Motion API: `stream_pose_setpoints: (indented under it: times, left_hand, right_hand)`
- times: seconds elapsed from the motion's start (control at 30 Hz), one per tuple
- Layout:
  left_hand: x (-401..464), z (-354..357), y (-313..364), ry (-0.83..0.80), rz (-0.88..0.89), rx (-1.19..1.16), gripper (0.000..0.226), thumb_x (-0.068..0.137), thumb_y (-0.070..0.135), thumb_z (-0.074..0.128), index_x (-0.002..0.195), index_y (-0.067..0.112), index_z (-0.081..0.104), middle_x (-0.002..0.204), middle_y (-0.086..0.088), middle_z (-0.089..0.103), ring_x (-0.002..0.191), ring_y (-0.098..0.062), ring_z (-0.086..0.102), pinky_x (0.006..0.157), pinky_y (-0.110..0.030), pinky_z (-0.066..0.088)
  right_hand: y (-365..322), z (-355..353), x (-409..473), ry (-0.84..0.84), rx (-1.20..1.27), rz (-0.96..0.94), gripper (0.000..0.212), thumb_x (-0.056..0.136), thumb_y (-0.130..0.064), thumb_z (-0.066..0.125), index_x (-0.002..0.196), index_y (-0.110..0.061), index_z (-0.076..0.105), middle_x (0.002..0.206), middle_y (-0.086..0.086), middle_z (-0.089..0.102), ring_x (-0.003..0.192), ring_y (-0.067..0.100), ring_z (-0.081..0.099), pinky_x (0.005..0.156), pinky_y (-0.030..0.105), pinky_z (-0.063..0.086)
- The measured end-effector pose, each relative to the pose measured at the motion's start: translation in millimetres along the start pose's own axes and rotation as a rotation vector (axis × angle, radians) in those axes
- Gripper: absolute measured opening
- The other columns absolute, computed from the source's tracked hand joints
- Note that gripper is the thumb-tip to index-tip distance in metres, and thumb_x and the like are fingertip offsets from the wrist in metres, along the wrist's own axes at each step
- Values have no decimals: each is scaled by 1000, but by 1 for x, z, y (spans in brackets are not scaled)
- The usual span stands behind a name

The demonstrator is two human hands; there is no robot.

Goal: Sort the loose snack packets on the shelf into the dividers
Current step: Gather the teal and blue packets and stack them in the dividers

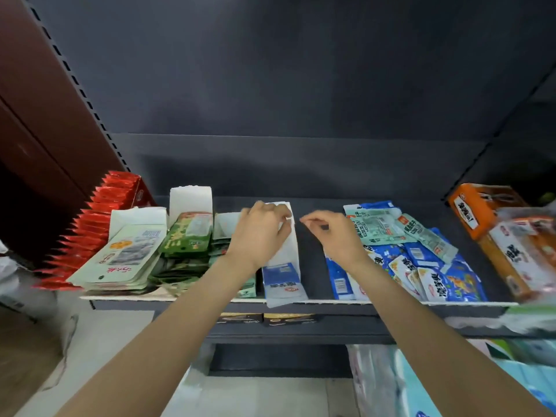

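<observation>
Now we see the white divider (285, 245) standing on the shelf (316, 302) with its long axis running from the front edge toward the back wall, a blue-and-white packet (281, 281) lying inside it lengthwise with one end over the front edge. Our left hand (260, 233) curls its fingers (281, 216) on the divider's far end, while our right hand (334, 233) hovers just beside it with fingers bent and thumb meeting fingertip, holding nothing we can make out. To the right lies a loose pile of blue and green packets (415, 254) pointing in many directions, with orange boxes (493, 230) beyond; to the left stand dividers with green packets (186, 239), pale packets (126, 257) and red packets (99, 212).
</observation>
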State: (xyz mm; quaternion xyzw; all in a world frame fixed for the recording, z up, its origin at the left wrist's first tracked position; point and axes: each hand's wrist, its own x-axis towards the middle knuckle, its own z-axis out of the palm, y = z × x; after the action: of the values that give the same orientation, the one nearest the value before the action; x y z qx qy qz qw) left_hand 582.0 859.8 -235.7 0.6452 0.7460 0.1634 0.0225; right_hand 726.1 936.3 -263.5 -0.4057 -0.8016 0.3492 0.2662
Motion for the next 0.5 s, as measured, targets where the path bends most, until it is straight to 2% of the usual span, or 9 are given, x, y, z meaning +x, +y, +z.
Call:
stream_pose_setpoints:
  times: [0.03, 0.13, 0.2, 0.27, 0.37, 0.43, 0.5]
  left_hand:
    - [8, 8, 17, -3, 15, -66, 30, 97, 24, 41, 123, 19, 55, 117, 0, 63, 113, -23, 49, 94, -35, 36]
    - [32, 41, 65, -47, 39, -188, 35, 93, 16, 45, 128, 13, 48, 116, -5, 63, 111, -26, 51, 91, -39, 43]
    - [48, 66, 92, -144, 32, -179, 39, 93, 18, 46, 132, 12, 42, 123, -8, 57, 114, -27, 49, 94, -41, 42]
    - [61, 91, 110, -285, 17, -150, 49, 93, 21, 49, 139, 12, 33, 135, -11, 47, 123, -28, 42, 100, -42, 38]
    - [77, 122, 122, -490, 10, -110, 70, 93, 26, 52, 149, 15, 12, 156, -7, 16, 141, -26, 21, 111, -41, 28]
    - [83, 140, 124, -555, 4, -73, 77, 93, 27, 54, 151, 18, 3, 159, -2, -1, 145, -22, 8, 117, -40, 18]
    - [88, 152, 128, -590, -2, -32, 79, 93, 28, 53, 151, 21, 0, 159, 0, -6, 146, -20, 2, 117, -39, 12]
  right_hand:
    - [13, -12, 0, 34, 11, 27, 20, 91, -7, 56, 103, -12, 70, 103, 1, 70, 91, 10, 63, 81, 14, 46]
    - [59, -47, -1, 95, -40, 127, 23, 91, -3, 53, 107, -9, 68, 106, 2, 69, 98, 14, 63, 81, 13, 43]
    - [97, -67, 0, 105, -155, 194, 24, 90, -4, 55, 111, -9, 66, 114, 5, 65, 107, 18, 60, 91, 22, 44]
    - [137, -87, 5, 73, -322, 269, 27, 90, -10, 57, 116, -9, 62, 122, 11, 58, 118, 25, 51, 101, 32, 39]
    - [187, -114, 14, 3, -435, 476, 53, 88, -23, 61, 135, -8, 42, 142, 20, 34, 134, 33, 29, 109, 38, 28]
    - [210, -121, 19, -76, -413, 584, 75, 86, -30, 64, 146, -10, 23, 152, 22, 16, 142, 34, 14, 114, 43, 21]
    - [221, -121, 22, -158, -452, 595, 82, 84, -33, 67, 147, -9, 19, 150, 21, 23, 141, 34, 18, 113, 47, 25]
